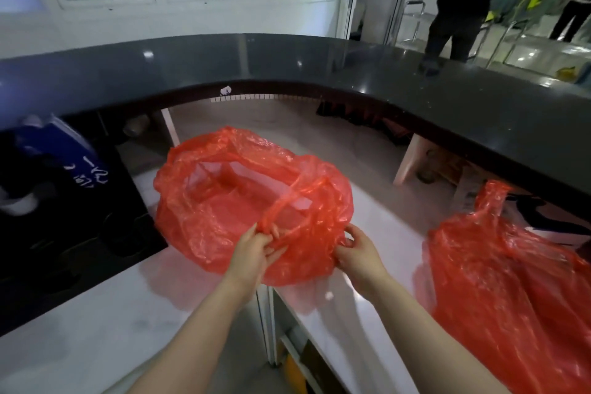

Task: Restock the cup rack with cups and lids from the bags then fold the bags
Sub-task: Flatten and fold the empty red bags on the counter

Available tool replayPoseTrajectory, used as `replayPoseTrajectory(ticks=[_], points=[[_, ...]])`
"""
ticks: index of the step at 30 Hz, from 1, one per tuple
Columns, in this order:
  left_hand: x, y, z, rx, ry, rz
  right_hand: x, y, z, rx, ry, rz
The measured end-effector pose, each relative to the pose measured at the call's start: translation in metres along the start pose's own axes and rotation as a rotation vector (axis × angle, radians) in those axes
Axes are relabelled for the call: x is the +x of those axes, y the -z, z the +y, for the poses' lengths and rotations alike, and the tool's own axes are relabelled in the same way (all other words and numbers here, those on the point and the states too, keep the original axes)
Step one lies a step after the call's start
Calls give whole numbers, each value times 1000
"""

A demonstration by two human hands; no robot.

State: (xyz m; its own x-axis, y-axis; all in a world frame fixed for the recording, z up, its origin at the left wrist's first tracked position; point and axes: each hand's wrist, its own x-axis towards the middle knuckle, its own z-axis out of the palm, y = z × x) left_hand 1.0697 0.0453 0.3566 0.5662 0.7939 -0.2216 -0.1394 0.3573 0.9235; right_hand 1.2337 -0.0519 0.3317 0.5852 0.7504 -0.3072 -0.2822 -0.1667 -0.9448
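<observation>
The left hand (pixel 256 249) is pinching a handle of the open, translucent red plastic bag (pixel 224 201) lying on the white bench (pixel 96 313); the right hand (pixel 358 249) is gripping its near edge. A second crumpled red plastic bag (pixel 511 281) is sitting at the right.

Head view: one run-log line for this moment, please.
phase: bag handling | left hand: pinches handle of open red bag | right hand: grips its near edge | second red bag: right, on white counter

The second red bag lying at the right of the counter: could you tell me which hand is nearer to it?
Right. The right hand grips the open bag just left of the second red bag; the left hand is farther left.
</observation>
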Motion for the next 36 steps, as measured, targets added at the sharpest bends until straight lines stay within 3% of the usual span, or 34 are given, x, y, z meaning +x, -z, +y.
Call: replayPoseTrajectory(ticks=[3,7,12,14,17,20,26,30,32,34,36], points=[[5,12,14,-113,-75,161,14,11,-12,-176,117,208],[15,31,32,-51,-184,326,23,50,-37,-246,224,560],[30,44,40,-31,-222,346,5,90,-60,-390,369,773],[35,43,41,-65,-229,347,-2,97,-62,-447,413,734],[38,45,43,-140,-224,374,-8,106,-60,-563,470,544],[37,57,43,-215,-219,408,-12,112,-56,-366,432,357],[27,71,37,-244,-251,448,-6,88,-41,-174,116,148],[19,80,28,-193,-267,482,-13,77,-21,-325,-159,-220],[15,85,25,-199,-254,518,-12,73,-12,-427,-199,-322],[12,90,25,-191,-245,546,-5,67,-7,-545,-129,-205],[10,93,25,-127,-229,570,7,64,-9,-636,31,88]])
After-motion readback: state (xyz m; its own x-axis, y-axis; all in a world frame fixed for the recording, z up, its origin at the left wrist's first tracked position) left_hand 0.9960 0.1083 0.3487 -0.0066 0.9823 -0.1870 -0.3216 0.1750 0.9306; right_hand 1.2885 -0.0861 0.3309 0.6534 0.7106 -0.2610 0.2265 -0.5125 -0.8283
